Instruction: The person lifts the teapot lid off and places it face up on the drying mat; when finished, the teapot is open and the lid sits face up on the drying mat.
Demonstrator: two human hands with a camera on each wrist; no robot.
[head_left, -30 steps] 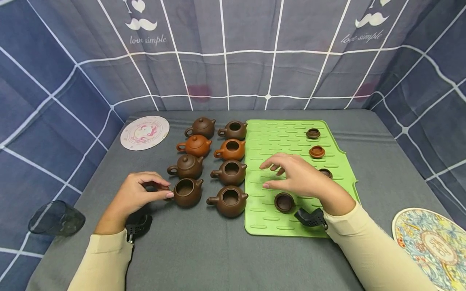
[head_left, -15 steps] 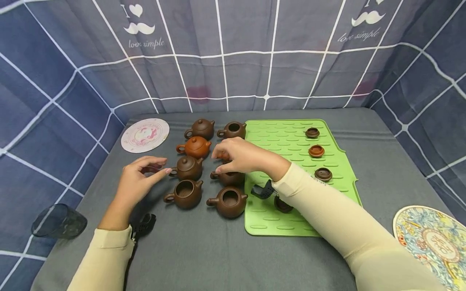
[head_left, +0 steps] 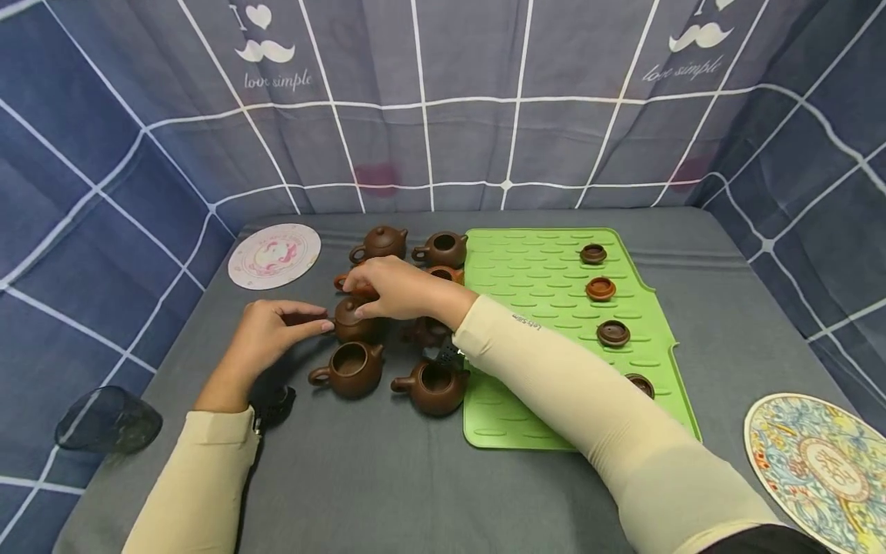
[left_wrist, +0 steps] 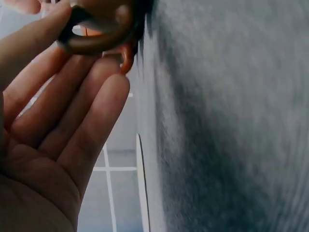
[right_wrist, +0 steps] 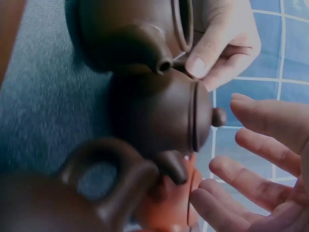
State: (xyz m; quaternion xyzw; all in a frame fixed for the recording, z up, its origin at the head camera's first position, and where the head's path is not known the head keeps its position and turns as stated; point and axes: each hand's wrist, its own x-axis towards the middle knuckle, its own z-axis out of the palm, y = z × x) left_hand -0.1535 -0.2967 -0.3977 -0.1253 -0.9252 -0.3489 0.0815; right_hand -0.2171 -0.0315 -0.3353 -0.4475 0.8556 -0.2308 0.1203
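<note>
My left hand (head_left: 266, 335) reaches a brown lidded teapot (head_left: 349, 327) in the left column, its thumb and forefinger pinching the handle (left_wrist: 99, 43). Over that pot hovers my right hand (head_left: 401, 288). Its fingers (right_wrist: 256, 186) are spread and apart from the lid's knob (right_wrist: 218, 117), with nothing held. In front stands a brown teapot without a lid (head_left: 354, 378). Behind, an orange lidded teapot (right_wrist: 166, 208) is partly covered by my right hand in the head view. Another brown lidded teapot (head_left: 383, 242) is at the back.
A second column of lidless pots stands to the right, including a brown one (head_left: 432, 394) at the front. Several loose lids, one orange (head_left: 601, 289), lie on the green mat (head_left: 519, 269). Round mats lie left (head_left: 274, 257) and right (head_left: 817, 454); a dark glass (head_left: 107, 422) stands front left.
My left hand has left the front lidless pot's handle and taken the handle of the lidded pot behind it. My right hand has swung left from above the green mat to that lidded pot.
</note>
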